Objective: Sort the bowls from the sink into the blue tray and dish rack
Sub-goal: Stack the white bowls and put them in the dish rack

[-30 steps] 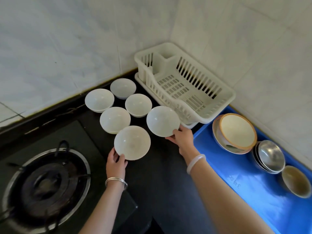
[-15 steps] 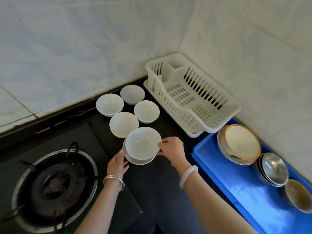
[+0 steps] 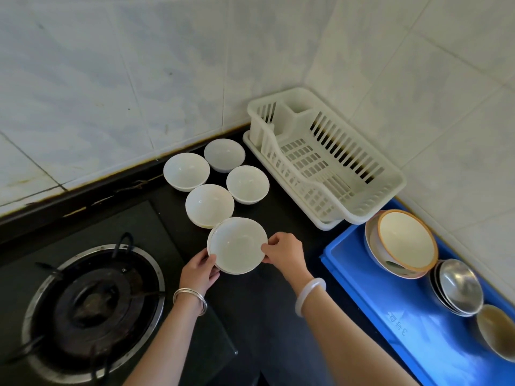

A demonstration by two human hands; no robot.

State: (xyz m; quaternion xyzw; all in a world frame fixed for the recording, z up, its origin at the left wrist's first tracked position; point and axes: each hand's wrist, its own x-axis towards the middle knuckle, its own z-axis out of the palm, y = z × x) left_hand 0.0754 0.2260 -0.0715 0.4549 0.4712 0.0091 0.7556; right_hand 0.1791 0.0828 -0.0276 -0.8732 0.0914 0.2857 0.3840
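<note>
Two white bowls sit nested as a stack (image 3: 237, 245) on the black counter. My left hand (image 3: 199, 270) grips the stack's left rim and my right hand (image 3: 284, 252) pinches its right rim. Behind the stack stand several single white bowls, the nearest (image 3: 209, 204) touching it. The white dish rack (image 3: 362, 201) stands in the corner with nothing in it. The blue tray (image 3: 404, 324) at the right holds an orange-rimmed bowl (image 3: 405, 240), nested steel bowls (image 3: 459, 286) and a tan bowl (image 3: 498, 330).
A gas burner (image 3: 92, 305) takes up the counter at the lower left. Tiled walls close in the back and the right. Dark counter shows between the stack and the blue tray.
My right hand brought its white bowl leftward and set it into the bowl held by my left hand. The two now sit nested, with both hands on the stack's rim.
</note>
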